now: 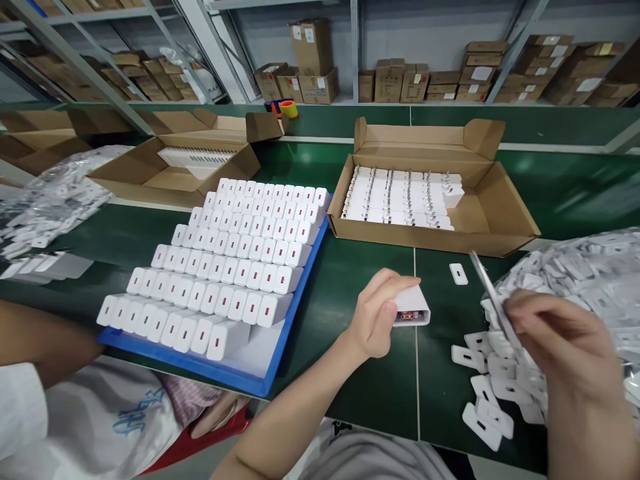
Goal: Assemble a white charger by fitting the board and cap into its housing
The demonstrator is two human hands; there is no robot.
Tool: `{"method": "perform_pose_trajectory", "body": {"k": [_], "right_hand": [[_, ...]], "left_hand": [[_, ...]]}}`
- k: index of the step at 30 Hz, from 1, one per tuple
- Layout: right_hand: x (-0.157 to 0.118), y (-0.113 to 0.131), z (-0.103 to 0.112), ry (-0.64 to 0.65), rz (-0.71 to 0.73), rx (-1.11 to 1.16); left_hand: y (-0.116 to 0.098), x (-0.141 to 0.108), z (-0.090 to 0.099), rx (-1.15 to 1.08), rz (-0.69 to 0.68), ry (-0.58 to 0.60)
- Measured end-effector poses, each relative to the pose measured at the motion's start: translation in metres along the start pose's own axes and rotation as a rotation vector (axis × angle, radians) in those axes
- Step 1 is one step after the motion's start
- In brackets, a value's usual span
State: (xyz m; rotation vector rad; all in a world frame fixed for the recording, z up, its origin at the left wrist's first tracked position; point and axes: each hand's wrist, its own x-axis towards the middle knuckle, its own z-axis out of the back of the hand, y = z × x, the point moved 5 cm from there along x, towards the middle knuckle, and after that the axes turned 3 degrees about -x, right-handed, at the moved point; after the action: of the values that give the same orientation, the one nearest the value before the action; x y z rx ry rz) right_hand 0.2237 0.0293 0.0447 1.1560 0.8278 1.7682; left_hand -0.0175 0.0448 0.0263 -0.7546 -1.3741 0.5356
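My left hand (374,313) is closed around a white charger housing (416,299), whose open end faces right and shows electronic parts inside. To the right, my right hand (565,340) grips metal tweezers (493,293), with their tip pointing up and away. Under and beside that hand lie several loose white end caps (493,417), each with a slot. A single end cap (458,274) rests apart on the green table, between the housing and the tweezers' tip.
A blue tray (273,363) left of my hand bears rows of white chargers. An open cardboard box (505,207) ahead contains white housings. A plastic bag of caps (590,280) bulges at right. A co-worker's arm (45,340) reaches in at left, near another open carton (145,177).
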Motion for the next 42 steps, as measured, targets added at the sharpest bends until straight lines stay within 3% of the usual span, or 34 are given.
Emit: {"method": "perform_pose_trajectory", "body": {"k": [1, 3, 9, 11, 15, 17, 21, 24, 28, 32, 38, 42], "right_hand": [[-0.001, 0.005, 0.006, -0.029, 0.034, 0.084], [-0.002, 0.008, 0.001, 0.03, 0.065, 0.085], [-0.003, -0.019, -0.061, 0.357, 0.078, -0.591], [-0.006, -0.021, -0.075, 0.427, 0.123, -0.676], [-0.023, -0.004, -0.107, 0.635, 0.171, -0.623], [-0.031, 0.003, -0.127, 0.669, 0.203, -0.691], [-0.047, 0.011, -0.158, 0.645, 0.455, -0.829], [-0.05, 0.004, -0.155, 0.663, 0.498, -0.837], [-0.04, -0.015, -0.123, 0.686, 0.341, -0.858], [-0.029, -0.025, -0.098, 0.602, 0.211, -0.899], [-0.049, -0.021, -0.119, 0.692, 0.44, -0.922], [-0.054, -0.017, -0.132, 0.709, 0.474, -0.948]], "left_hand": [[0.0, 0.0, -0.001, -0.01, 0.001, 0.005], [0.002, -0.002, -0.004, -0.015, 0.018, 0.015], [0.017, -0.005, -0.001, 0.077, 0.222, -0.012], [0.018, -0.005, 0.001, 0.08, 0.237, -0.026], [0.016, -0.003, 0.003, 0.065, 0.213, -0.035], [0.014, -0.002, 0.004, 0.067, 0.201, -0.039], [0.011, -0.001, 0.006, 0.065, 0.197, -0.064], [0.009, 0.0, 0.008, 0.059, 0.198, -0.075], [0.009, 0.001, 0.01, 0.041, 0.194, -0.097], [0.01, -0.001, 0.01, 0.035, 0.201, -0.106], [0.014, -0.001, 0.009, 0.049, 0.234, -0.123], [0.014, -0.002, 0.009, 0.08, 0.238, -0.113]]}}
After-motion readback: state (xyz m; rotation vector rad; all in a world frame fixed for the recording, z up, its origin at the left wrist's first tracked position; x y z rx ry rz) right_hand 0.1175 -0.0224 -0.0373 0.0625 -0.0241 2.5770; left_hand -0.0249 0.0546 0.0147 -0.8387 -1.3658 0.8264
